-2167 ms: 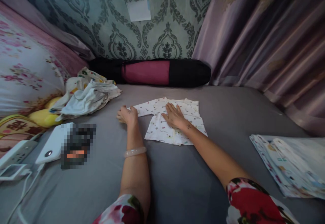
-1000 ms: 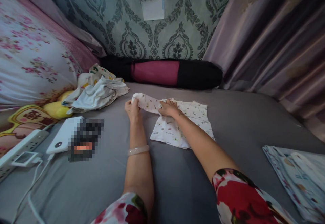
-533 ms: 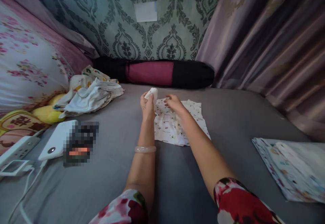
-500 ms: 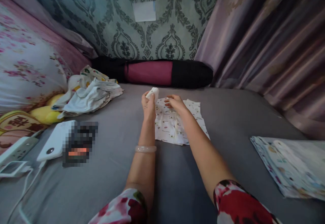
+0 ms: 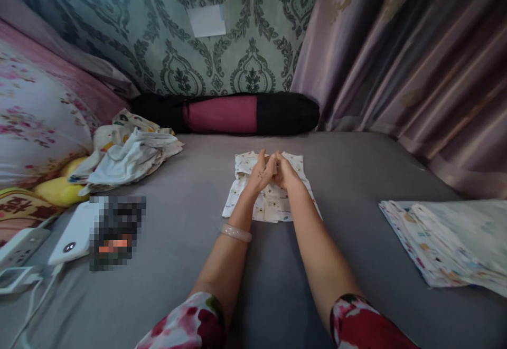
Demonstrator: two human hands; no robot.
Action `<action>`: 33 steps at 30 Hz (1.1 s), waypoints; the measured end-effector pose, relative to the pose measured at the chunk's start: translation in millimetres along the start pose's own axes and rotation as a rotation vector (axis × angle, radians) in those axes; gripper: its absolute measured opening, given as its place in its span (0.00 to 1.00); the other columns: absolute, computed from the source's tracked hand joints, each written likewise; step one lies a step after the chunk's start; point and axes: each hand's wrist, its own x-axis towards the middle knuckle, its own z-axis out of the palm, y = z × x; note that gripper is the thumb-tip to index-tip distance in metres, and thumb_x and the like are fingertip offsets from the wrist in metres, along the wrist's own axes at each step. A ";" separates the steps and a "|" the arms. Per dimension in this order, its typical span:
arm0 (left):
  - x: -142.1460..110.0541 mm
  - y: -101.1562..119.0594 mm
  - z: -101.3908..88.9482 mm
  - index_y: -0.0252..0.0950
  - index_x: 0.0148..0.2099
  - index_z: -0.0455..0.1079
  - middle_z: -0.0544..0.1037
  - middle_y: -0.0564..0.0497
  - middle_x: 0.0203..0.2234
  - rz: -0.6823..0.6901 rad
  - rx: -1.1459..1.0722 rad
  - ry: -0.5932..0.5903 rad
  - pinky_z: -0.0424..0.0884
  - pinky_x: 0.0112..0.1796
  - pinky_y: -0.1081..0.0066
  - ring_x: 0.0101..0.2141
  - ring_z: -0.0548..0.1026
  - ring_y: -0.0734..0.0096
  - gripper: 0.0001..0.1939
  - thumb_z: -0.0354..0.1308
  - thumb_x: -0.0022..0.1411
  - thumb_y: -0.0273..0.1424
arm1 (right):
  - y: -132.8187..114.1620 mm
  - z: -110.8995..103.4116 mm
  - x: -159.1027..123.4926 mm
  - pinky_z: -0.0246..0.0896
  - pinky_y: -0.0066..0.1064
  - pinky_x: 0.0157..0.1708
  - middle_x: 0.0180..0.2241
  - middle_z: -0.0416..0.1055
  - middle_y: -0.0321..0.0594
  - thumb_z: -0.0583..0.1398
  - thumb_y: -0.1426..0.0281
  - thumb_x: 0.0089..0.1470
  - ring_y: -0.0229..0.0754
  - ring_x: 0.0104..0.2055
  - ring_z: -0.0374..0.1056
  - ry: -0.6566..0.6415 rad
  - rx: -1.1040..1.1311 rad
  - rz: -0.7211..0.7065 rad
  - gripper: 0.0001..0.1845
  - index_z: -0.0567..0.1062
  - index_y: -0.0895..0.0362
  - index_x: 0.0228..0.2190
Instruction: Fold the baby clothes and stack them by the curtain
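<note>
A small white baby shirt (image 5: 264,207) with a fine scattered print lies spread on the grey bed sheet. Over its upper middle, my left hand (image 5: 261,173) and my right hand (image 5: 285,172) meet, almost touching. The fingers of both are curled inward and seem to pinch the shirt's cloth near the neck. My own hands hide their fingertips and the bit of cloth between them. A pale bangle (image 5: 236,232) circles my left wrist.
Crumpled baby clothes (image 5: 129,156) lie left, beside a yellow plush (image 5: 59,188). Nearer are a white power bank (image 5: 77,233), a blurred-out object (image 5: 116,233) and a power strip (image 5: 21,248). Folded cloths (image 5: 447,238) lie right. A black-and-maroon bolster (image 5: 222,114) lines the wall.
My left hand has lowered the white bunched cloth it held up and moved right to meet my right hand. The shirt's left side now lies spread out. The view has shifted slightly right.
</note>
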 end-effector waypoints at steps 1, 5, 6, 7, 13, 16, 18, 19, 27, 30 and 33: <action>0.8 -0.2 -3.7 0.32 0.64 0.54 0.72 0.36 0.54 -0.008 0.019 0.039 0.60 0.57 0.57 0.57 0.68 0.56 0.29 0.45 0.69 0.45 | 1.2 0.7 -0.3 0.71 0.30 0.29 0.26 0.74 0.37 0.53 0.60 0.62 0.40 0.30 0.71 0.025 -0.026 -0.032 0.14 0.72 0.56 0.38; 6.7 -13.7 -27.3 0.35 0.60 0.61 0.76 0.39 0.48 -0.030 0.069 0.257 0.61 0.56 0.56 0.54 0.71 0.58 0.21 0.48 0.68 0.36 | 5.4 0.2 -2.2 0.73 0.30 0.33 0.29 0.74 0.38 0.57 0.77 0.52 0.39 0.31 0.72 0.170 -0.165 -0.111 0.09 0.74 0.59 0.37; 7.5 -19.8 -34.2 0.36 0.59 0.61 0.76 0.39 0.48 -0.030 0.082 0.286 0.62 0.56 0.56 0.53 0.72 0.58 0.20 0.49 0.66 0.33 | 5.5 -0.9 -2.3 0.73 0.31 0.33 0.30 0.75 0.38 0.56 0.79 0.51 0.39 0.31 0.72 0.194 -0.196 -0.124 0.11 0.74 0.59 0.36; 7.7 -26.3 -40.7 0.37 0.59 0.62 0.76 0.40 0.48 -0.034 0.100 0.302 0.62 0.56 0.56 0.53 0.72 0.58 0.20 0.50 0.65 0.31 | 5.1 -2.4 -2.4 0.73 0.31 0.33 0.31 0.75 0.39 0.55 0.79 0.51 0.39 0.32 0.72 0.212 -0.226 -0.140 0.12 0.75 0.59 0.36; 1.1 -51.7 -58.4 0.36 0.60 0.62 0.73 0.35 0.53 -0.132 0.356 0.185 0.60 0.56 0.52 0.54 0.71 0.51 0.26 0.52 0.59 0.23 | -0.5 -21.1 1.0 0.71 0.28 0.29 0.31 0.76 0.39 0.54 0.77 0.48 0.40 0.31 0.72 0.310 -0.447 -0.240 0.15 0.77 0.59 0.35; -0.3 -54.3 -54.5 0.34 0.62 0.60 0.69 0.33 0.56 -0.116 0.439 0.142 0.57 0.58 0.47 0.56 0.69 0.48 0.26 0.50 0.61 0.22 | 0.1 -36.5 7.3 0.69 0.28 0.29 0.31 0.76 0.40 0.54 0.75 0.47 0.41 0.31 0.73 0.378 -0.619 -0.272 0.16 0.78 0.58 0.36; 0.0 -55.8 -51.5 0.34 0.61 0.61 0.69 0.33 0.57 -0.083 0.455 0.133 0.53 0.59 0.45 0.56 0.69 0.47 0.25 0.50 0.61 0.22 | 1.2 -46.4 11.8 0.69 0.29 0.31 0.31 0.76 0.41 0.54 0.74 0.47 0.42 0.31 0.73 0.421 -0.768 -0.291 0.16 0.78 0.58 0.36; 0.2 -56.8 -50.5 0.34 0.60 0.62 0.69 0.33 0.56 -0.070 0.454 0.134 0.51 0.60 0.44 0.56 0.68 0.47 0.24 0.50 0.61 0.23 | 1.5 -50.4 13.6 0.68 0.30 0.33 0.31 0.77 0.41 0.54 0.74 0.47 0.43 0.33 0.73 0.442 -0.847 -0.300 0.16 0.79 0.58 0.36; 1.4 -63.0 -48.9 0.40 0.57 0.65 0.70 0.37 0.55 -0.091 0.505 0.154 0.47 0.61 0.43 0.60 0.64 0.50 0.23 0.52 0.59 0.24 | -3.6 -53.1 4.4 0.64 0.35 0.42 0.39 0.77 0.47 0.54 0.71 0.52 0.50 0.44 0.72 0.512 -1.207 -0.288 0.16 0.79 0.56 0.38; 1.3 -63.3 -49.7 0.38 0.58 0.64 0.71 0.34 0.55 -0.087 0.533 0.142 0.47 0.60 0.43 0.60 0.63 0.48 0.24 0.51 0.59 0.22 | -5.2 -49.3 -3.3 0.63 0.36 0.43 0.43 0.76 0.48 0.54 0.70 0.55 0.51 0.47 0.71 0.528 -1.247 -0.275 0.17 0.77 0.56 0.43; 1.6 -58.6 -49.3 0.36 0.59 0.63 0.70 0.33 0.55 -0.086 0.553 0.143 0.46 0.60 0.41 0.60 0.63 0.47 0.25 0.49 0.59 0.20 | -5.7 -43.0 -8.7 0.62 0.38 0.46 0.48 0.73 0.52 0.53 0.71 0.57 0.52 0.50 0.69 0.595 -1.302 -0.283 0.20 0.73 0.59 0.50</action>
